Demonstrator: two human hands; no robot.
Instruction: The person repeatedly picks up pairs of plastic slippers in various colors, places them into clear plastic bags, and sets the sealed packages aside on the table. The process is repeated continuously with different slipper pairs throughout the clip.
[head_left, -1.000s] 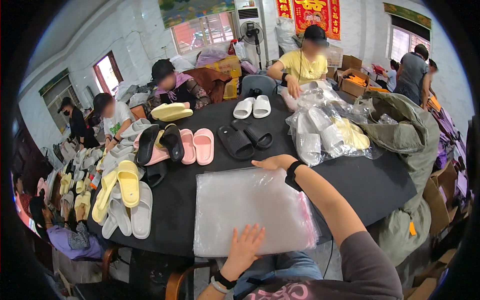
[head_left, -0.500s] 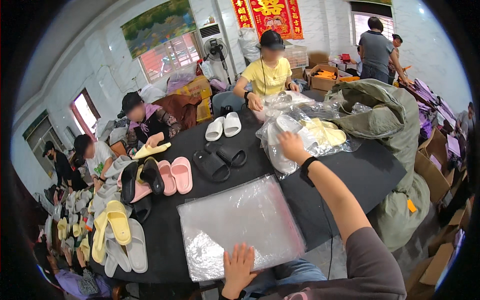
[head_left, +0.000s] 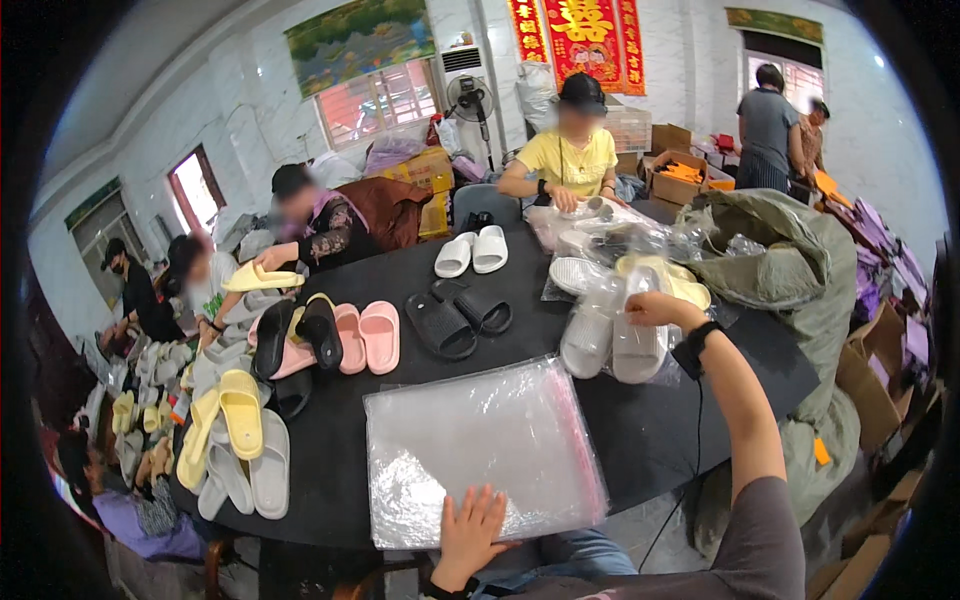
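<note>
My left hand (head_left: 474, 528) lies flat, fingers spread, on the near edge of a stack of clear plastic bags (head_left: 480, 430). My right hand (head_left: 655, 309) is closed at the top of a clear bag holding a pair of light grey slippers (head_left: 640, 345), at the right of the table. Behind it lie more bagged slippers, including a pale yellow pair (head_left: 690, 288). Left of the bagged pair, a black pair of slippers (head_left: 441, 325) rests on the black table (head_left: 330, 440), with a white pair (head_left: 489, 249) farther back.
Pink slippers (head_left: 381, 338), yellow slippers (head_left: 241, 412) and grey slippers (head_left: 270, 470) crowd the table's left side. A person in yellow (head_left: 560, 165) handles bagged slippers across from me; another person (head_left: 320, 225) holds a yellow slipper. A large green sack (head_left: 800, 260) stands at the right.
My right hand has gone from lying open on the bagged slippers to gripping a bag, and the grey pair has come nearer. My left hand stays on the stack. The view has shifted.
</note>
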